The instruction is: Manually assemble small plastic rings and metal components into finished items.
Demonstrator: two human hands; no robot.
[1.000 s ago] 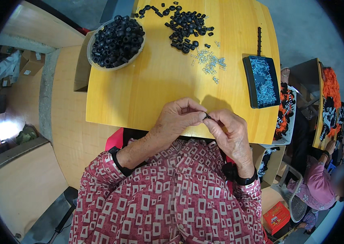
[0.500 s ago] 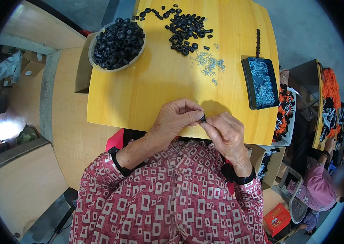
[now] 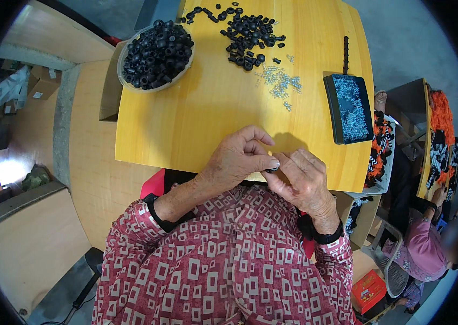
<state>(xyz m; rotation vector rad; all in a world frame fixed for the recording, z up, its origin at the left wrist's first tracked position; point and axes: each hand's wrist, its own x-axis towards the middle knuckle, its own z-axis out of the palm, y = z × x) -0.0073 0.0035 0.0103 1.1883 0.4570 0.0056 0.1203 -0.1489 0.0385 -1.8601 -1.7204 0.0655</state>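
Observation:
My left hand and my right hand meet over the near edge of the yellow table. Between them is a small black plastic part, mostly hidden by the fingers. My right thumb and fingers pinch it from the right. On its top rests my left thumb, while the left index finger is lifted away. Farther off lie loose black plastic parts and a scatter of small metal springs.
At the far left stands a round tub heaped with black parts. A black handled tray of springs lies at the right. Beyond the right edge are a bin of orange and black-and-white pieces and another person, seated.
My left index finger has lifted from its pinch, and the left thumb has shifted right onto the part. The part has sunk slightly, more covered by the fingers.

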